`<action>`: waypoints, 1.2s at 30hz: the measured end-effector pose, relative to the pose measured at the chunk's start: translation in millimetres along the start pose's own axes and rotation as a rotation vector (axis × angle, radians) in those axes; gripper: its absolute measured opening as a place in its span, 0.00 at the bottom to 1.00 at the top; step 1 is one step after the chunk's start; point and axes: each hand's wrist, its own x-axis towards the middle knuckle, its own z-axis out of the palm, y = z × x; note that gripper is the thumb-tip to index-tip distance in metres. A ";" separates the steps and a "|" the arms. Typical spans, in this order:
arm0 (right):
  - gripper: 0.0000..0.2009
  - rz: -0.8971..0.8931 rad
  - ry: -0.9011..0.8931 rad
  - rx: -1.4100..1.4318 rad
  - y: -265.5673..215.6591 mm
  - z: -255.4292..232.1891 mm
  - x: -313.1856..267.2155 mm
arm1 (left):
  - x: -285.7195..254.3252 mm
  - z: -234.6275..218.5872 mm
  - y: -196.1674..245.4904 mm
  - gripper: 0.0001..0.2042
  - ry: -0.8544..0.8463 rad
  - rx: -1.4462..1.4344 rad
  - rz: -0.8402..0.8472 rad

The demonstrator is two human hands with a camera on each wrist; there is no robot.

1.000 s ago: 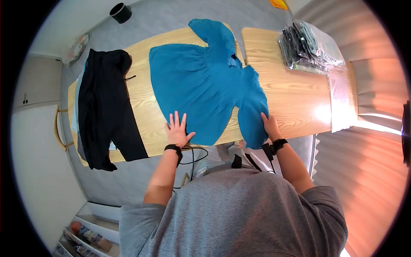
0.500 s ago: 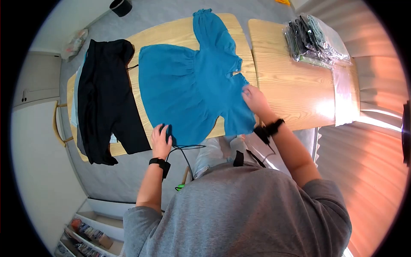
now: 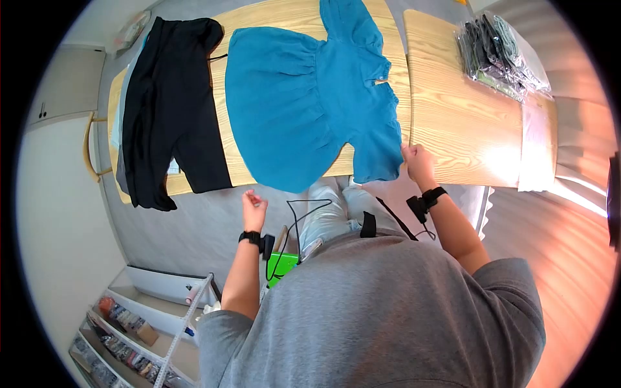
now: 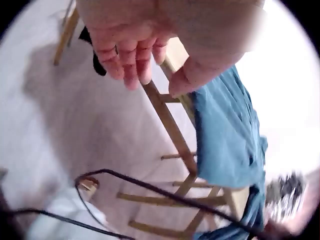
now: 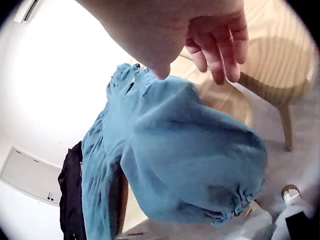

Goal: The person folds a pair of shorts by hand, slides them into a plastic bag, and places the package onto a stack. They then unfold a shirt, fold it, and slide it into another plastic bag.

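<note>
Two wooden tables stand side by side, the left table and the right table, with a narrow gap between them. On the left table there is one teal dress, spread flat, its skirt toward the trousers and its neckline toward the right table. It has two sleeves: the far sleeve points away from the person, and the near sleeve points toward the person. One pair of black trousers lies left of the dress, on the same table; some pale cloth shows at its outer side, but how many pieces I cannot tell. The left hand is in front of the table edge, just off the skirt hem, with its fingers loosely bent and holding nothing. The right hand is just beside the near sleeve, its fingers relaxed and a little apart; it seems to hold nothing, though the touch with the cloth is not clear. On the right table is one stack of plastic-wrapped garments, perhaps three or more, and beside it one whitish sheet.
</note>
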 end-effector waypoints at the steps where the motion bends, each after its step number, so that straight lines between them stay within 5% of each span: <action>1: 0.22 -0.038 0.005 0.091 9.7 8.9 -3.7 | 4.3 9.1 -5.3 0.33 0.030 -0.252 -0.045; 3: 0.22 -0.073 -0.082 0.218 36.7 44.0 -0.4 | 5.2 23.4 15.1 0.28 -0.141 -0.667 -0.333; 7: 0.21 -0.044 -0.343 0.347 35.6 36.8 1.1 | 16.3 50.8 33.7 0.20 -0.206 -0.709 -0.395; 11: 0.21 -0.095 -0.107 0.568 31.9 7.2 1.1 | 8.6 51.8 39.5 0.15 -0.172 -0.808 -0.423; 17: 0.11 -0.073 0.079 0.079 41.0 9.5 14.5 | -13.3 48.1 47.4 0.17 -0.090 -1.006 -0.397; 19: 0.09 -0.286 0.168 0.213 29.0 10.7 9.3 | -17.9 45.6 51.5 0.18 -0.103 -1.122 -0.467; 21: 0.08 -0.374 0.112 0.230 1.4 7.0 -11.4 | -21.2 46.6 54.1 0.25 -0.180 -1.332 -0.319; 23: 0.08 -0.666 -0.073 0.334 -20.9 12.2 -26.0 | -19.4 44.5 50.1 0.23 -0.233 -1.418 -0.281; 26: 0.11 -1.015 -0.108 0.142 -51.6 32.5 -43.7 | -24.9 43.9 54.9 0.17 0.042 -1.631 -0.189; 29: 0.16 -1.190 -0.132 0.062 -73.4 56.0 -52.4 | -36.3 39.0 55.5 0.22 0.210 -1.383 -0.120; 31: 0.16 -1.324 0.051 -0.061 -84.7 71.4 -53.9 | -49.2 27.8 67.5 0.26 0.276 -1.324 -0.194; 36: 0.12 -1.193 -0.068 -0.070 -83.4 98.9 -35.8 | -45.0 3.8 51.1 0.27 0.220 -0.897 -0.040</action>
